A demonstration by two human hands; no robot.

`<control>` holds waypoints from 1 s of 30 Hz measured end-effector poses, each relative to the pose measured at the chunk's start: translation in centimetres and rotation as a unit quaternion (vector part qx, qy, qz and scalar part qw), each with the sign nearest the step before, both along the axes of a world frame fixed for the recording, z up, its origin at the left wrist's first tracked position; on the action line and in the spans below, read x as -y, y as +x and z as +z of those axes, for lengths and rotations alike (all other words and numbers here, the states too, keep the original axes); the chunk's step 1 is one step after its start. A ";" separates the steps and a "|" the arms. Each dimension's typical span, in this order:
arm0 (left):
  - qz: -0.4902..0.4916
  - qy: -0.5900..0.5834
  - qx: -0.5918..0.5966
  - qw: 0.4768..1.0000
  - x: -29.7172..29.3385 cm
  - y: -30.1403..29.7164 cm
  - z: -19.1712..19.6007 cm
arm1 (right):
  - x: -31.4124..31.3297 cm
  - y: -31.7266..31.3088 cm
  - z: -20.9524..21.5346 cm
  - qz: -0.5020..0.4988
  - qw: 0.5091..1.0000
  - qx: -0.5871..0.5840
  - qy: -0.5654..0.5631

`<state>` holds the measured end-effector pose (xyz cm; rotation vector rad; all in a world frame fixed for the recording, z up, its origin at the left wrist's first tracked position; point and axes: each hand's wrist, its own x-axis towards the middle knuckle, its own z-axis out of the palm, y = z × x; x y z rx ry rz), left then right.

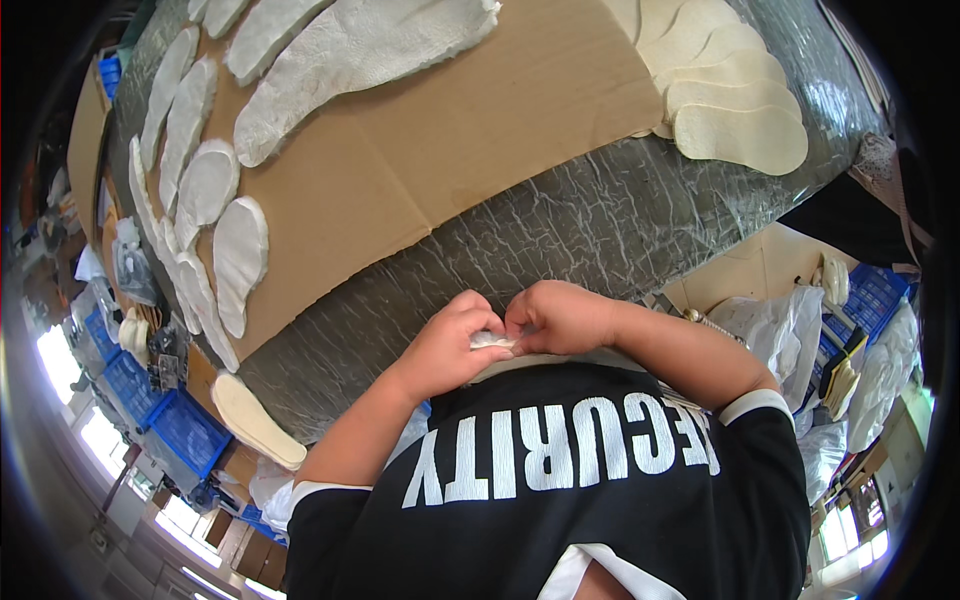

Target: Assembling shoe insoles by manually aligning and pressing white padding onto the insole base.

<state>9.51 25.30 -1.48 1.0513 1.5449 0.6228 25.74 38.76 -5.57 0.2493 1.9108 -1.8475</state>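
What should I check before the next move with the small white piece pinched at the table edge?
1. Left hand has a grip on the small white piece: ok.
2. Right hand pinching the same piece: ok.
3. Piece fully visible: not ok, mostly hidden by fingers.
4. Bare cardboard sheet free ahead of the hands: ok.
5. White insoles at left lying apart from the hands: ok.
6. Cream insole stack at right overlapping, untouched: ok.

Insoles point(240, 255) lie on a cardboard sheet point(400, 170) covering the table point(560, 240); more insoles point(740, 135) lie right.
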 end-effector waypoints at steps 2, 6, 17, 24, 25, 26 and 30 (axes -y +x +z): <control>-0.062 -0.017 0.060 0.996 0.3 -0.3 -0.6 | -0.6 -0.2 0.5 0.018 0.999 0.030 -0.023; -0.069 -0.048 0.078 0.993 1.0 -0.7 -1.9 | -2.4 1.0 0.9 -0.017 0.998 0.038 -0.043; -0.082 0.002 -0.064 0.995 -0.5 0.7 -0.7 | -5.0 2.6 1.7 0.018 0.992 0.113 0.055; -0.108 0.037 -0.035 0.993 -0.7 1.4 -1.9 | -4.8 3.4 1.6 -0.026 0.994 0.084 0.059; -0.097 0.033 -0.004 0.995 -0.6 1.5 -2.0 | -4.7 3.4 1.7 -0.034 0.995 0.071 0.069; -0.087 0.030 0.027 0.995 -0.5 1.6 -2.2 | -4.7 3.3 1.9 -0.034 0.994 0.072 0.069; -0.029 -0.015 0.085 0.996 -0.4 1.8 -2.9 | -4.9 3.1 3.0 -0.050 0.984 0.065 0.155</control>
